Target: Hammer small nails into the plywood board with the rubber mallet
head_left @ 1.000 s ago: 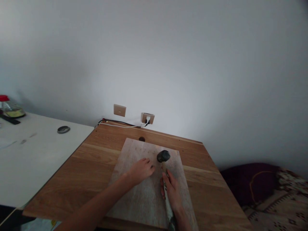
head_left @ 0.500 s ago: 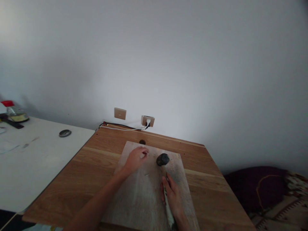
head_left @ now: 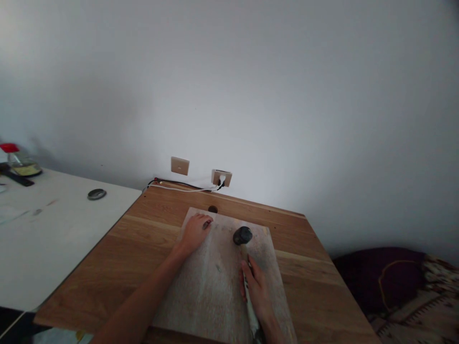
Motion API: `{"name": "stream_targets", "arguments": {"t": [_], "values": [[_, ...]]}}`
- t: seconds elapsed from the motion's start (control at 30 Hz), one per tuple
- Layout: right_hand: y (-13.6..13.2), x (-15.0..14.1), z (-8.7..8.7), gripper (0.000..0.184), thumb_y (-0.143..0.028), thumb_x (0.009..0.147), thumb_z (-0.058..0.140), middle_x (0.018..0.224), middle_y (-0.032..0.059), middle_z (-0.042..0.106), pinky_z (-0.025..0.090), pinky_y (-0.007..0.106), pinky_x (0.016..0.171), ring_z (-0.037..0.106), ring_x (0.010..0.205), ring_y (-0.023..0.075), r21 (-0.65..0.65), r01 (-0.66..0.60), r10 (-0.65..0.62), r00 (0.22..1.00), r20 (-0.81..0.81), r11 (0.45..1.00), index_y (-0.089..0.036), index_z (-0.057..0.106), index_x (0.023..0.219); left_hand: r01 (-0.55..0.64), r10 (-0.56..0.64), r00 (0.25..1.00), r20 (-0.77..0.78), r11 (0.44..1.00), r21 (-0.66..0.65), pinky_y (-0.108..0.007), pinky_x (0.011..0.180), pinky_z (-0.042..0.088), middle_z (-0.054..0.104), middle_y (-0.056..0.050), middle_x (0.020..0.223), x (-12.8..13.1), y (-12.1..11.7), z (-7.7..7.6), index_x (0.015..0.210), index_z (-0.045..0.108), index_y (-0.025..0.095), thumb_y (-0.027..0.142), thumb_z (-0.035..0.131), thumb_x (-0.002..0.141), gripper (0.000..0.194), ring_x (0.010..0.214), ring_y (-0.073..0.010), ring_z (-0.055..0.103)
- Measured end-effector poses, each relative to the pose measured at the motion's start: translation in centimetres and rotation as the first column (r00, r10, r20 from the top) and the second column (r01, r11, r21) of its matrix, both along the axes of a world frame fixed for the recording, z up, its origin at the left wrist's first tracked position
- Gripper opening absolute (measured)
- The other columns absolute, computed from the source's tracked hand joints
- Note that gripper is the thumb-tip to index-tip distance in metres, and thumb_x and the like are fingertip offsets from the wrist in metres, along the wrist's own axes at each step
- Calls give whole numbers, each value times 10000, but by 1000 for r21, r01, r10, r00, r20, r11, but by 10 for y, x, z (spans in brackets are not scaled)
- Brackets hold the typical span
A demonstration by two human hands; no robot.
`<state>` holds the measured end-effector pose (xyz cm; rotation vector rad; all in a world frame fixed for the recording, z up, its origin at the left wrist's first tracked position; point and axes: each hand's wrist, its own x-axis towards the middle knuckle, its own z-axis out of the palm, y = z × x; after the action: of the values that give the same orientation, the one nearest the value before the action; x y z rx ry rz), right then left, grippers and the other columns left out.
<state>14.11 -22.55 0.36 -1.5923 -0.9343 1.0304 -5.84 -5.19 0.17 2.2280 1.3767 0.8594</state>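
Here: left hand [head_left: 195, 231] near far edge of board [head_left: 215, 297], hammer [head_left: 243, 235] well apart.

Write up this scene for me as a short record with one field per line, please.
Left hand: left hand at the board's far left part, fingers curled; whether it holds anything cannot be told
Right hand: right hand wrapped around the handle of the hammer
Hammer: dark head toward the wall, pale handle
Board: board lying on the wooden table
To the left: white table with a red-capped bottle
Wall: outlet with a white plug in it
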Motion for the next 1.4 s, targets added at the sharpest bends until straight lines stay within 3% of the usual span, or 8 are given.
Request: {"name": "stream_targets", "arguments": {"t": [0.33,0.57,0.97,1.17,1.4], "values": [[0,-1,2,670,-900,748,651,567,-26,548,366,316,342,460,382,170,-17,24,-24,999,24,1000,-245,650,885,39,-39,999,33,999,-5,-411,1005,509,779,-84,1042,0,2,-5,977,770,203,84,605,884,225,1055,-258,675],[-1,-1,5,638,-886,792,620,534,-27,523,355,305,352,449,383,164,-8,-16,16,999,32,1000,-248,608,784,61,-57,994,96,998,-32,-391,1002,521,780,-80,1045,0,4,-7,986,763,195,75,603,880,226,1054,-241,677],[1,0,1,609,-854,795,647,577,-22,555,351,298,333,456,372,153,1,-23,23,1000,19,1000,-246,621,820,68,-67,996,56,998,-12,-394,986,518,752,-91,1016,1,5,-9,936,747,188,97,601,896,176,1056,-256,661],[29,-20,23,559,-790,825,655,604,-46,541,328,254,312,441,358,114,17,-154,155,987,-42,988,-236,586,837,26,-20,996,88,997,-71,-397,1026,522,768,-105,1066,2,6,-11,1225,711,175,79,615,897,355,1056,-256,699],[66,-54,40,471,-713,883,610,605,-64,531,349,250,325,459,355,112,96,-298,301,953,-23,950,-243,576,902,4,6,994,111,996,-89,-395,962,540,787,-106,1051,0,5,-9,1309,661,174,92,630,870,447,1005,-272,731]]}}
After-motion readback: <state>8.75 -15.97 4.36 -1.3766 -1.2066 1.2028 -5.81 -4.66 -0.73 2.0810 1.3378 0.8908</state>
